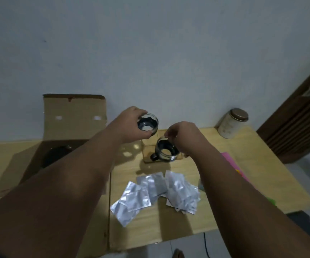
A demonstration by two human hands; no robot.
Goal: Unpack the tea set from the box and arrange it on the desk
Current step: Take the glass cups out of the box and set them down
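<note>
My left hand grips a glass cup with a dark base, held above the desk near the back wall. My right hand pinches the rim of a second glass cup, which has a black handle on its left side and sits low over a clear glass tray. The open cardboard box stands at the left with its flap raised. A dark round item lies inside it, partly hidden behind my left forearm.
Several silver foil packets lie spread on the wooden desk in front of the cups. A cream tin with a metal lid stands at the back right. Pink paper lies by the right edge. A dark door is at far right.
</note>
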